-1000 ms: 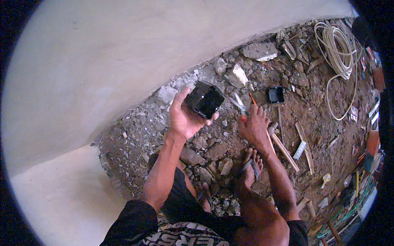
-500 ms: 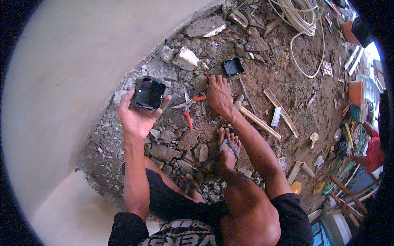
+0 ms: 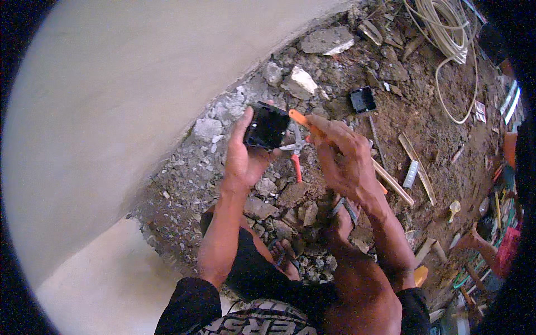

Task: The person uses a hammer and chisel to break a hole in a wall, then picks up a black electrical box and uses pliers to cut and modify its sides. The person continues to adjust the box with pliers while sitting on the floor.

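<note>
My left hand [image 3: 244, 159] holds a black square electrical box [image 3: 268, 127] up by its sides, the open face toward me. Close to its right, my right hand [image 3: 346, 153] is closed round a slim orange tool [image 3: 297, 116]. A rounded end with a small hole pokes out toward the box, a little apart from it; my fingers hide most of the tool, so its kind is unclear. Beneath the hands, red-handled snips [image 3: 296, 162] lie spread on the rubble. A second black electrical box [image 3: 363, 99] rests on the dirt beyond my right hand.
A plastered wall [image 3: 139, 84] borders the left. Broken concrete chunks [image 3: 326, 40] line its foot. On the right lie a wooden hammer handle [image 3: 397, 187], a wood strip [image 3: 419, 167], a pale slotted piece [image 3: 411, 174] and coiled cable [image 3: 446, 33]. Another person's arm [image 3: 483, 245] shows far right.
My right hand has lifted the orange tool off the ground and brought it beside the box. The left hand's box has shifted right in view and tilted. The whole view has shifted.
</note>
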The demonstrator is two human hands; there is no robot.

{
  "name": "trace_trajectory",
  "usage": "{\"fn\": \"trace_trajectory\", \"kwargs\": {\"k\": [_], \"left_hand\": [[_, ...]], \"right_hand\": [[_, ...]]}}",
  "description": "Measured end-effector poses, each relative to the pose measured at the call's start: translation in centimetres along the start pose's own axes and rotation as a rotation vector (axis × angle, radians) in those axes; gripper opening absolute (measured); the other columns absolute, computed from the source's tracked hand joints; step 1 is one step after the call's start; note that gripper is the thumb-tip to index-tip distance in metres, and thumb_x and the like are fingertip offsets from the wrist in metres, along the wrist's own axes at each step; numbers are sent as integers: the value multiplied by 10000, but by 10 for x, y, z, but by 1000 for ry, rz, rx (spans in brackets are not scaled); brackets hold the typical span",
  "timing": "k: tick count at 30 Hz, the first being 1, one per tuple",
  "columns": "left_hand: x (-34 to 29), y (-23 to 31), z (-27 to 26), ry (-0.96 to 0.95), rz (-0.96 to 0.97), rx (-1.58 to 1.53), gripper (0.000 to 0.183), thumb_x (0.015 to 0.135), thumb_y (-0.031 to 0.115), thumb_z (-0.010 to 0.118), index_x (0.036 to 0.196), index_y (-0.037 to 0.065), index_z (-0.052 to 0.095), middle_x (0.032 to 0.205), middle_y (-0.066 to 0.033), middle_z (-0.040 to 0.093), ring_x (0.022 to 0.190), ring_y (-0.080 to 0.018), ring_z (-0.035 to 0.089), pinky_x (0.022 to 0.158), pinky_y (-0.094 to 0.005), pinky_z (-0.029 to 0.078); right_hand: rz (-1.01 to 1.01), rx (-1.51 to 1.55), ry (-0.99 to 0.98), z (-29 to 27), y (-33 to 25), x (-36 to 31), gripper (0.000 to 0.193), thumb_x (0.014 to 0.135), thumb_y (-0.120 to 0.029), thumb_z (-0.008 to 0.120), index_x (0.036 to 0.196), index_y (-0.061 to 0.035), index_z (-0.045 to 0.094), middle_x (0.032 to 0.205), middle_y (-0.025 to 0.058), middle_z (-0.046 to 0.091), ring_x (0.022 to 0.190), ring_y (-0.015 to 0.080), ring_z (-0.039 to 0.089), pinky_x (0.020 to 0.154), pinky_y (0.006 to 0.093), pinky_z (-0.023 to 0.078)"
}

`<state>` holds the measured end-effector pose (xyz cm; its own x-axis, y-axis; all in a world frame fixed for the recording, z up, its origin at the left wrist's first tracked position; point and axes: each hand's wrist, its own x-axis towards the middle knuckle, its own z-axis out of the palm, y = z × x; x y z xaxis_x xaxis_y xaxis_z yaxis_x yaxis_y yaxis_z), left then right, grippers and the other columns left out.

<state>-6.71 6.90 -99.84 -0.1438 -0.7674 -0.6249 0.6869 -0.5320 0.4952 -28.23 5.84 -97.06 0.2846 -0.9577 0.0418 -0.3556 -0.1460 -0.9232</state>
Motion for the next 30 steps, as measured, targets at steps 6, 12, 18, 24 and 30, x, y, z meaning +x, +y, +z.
{"fn": "trace_trajectory", "kwargs": {"k": [6, 12, 18, 24, 30], "left_hand": [[-1, -10, 17, 1, 61, 67, 469, 1000, 475, 498, 1321, 136, 541, 1104, -49, 670, 894, -142, 675, 592, -303, 587], [-3, -13, 17, 39, 108, 115, 457, 1012, 453, 484, 1323, 122, 532, 1090, -47, 658, 870, -140, 658, 588, -305, 567], [-5, -15, 15, 94, 128, 207, 463, 1026, 437, 462, 1356, 115, 495, 1139, -70, 656, 894, -166, 667, 612, -315, 560], [-8, -15, 20, 37, 255, 204, 431, 1011, 357, 510, 1356, 101, 482, 1202, -96, 625, 1004, -202, 647, 754, -337, 570], [-7, -17, 16, -127, 397, 95, 415, 968, 299, 564, 1327, 113, 472, 1260, -130, 562, 1132, -272, 593, 914, -433, 539]], "right_hand": [[-19, 59, -213, -3, -19, 2, 317, 851, -42, 622, 1164, -17, 667, 899, 186, 668, 782, 385, 666, 677, 457, 536], [-49, -229, -237, 5, -17, -2, 312, 795, 2, 586, 1102, -33, 544, 882, 225, 640, 782, 427, 662, 617, 513, 525], [18, -213, -216, 8, -25, 1, 203, 870, -37, 593, 1071, -12, 603, 842, 205, 656, 740, 413, 656, 606, 484, 514], [140, -2, -242, 1, -18, 8, 165, 934, -131, 590, 976, 5, 674, 738, 143, 644, 585, 258, 593, 542, 381, 436], [317, 202, -400, -12, -31, 20, 263, 936, -202, 597, 841, 35, 660, 630, 151, 592, 541, 205, 545, 548, 391, 424]]}}
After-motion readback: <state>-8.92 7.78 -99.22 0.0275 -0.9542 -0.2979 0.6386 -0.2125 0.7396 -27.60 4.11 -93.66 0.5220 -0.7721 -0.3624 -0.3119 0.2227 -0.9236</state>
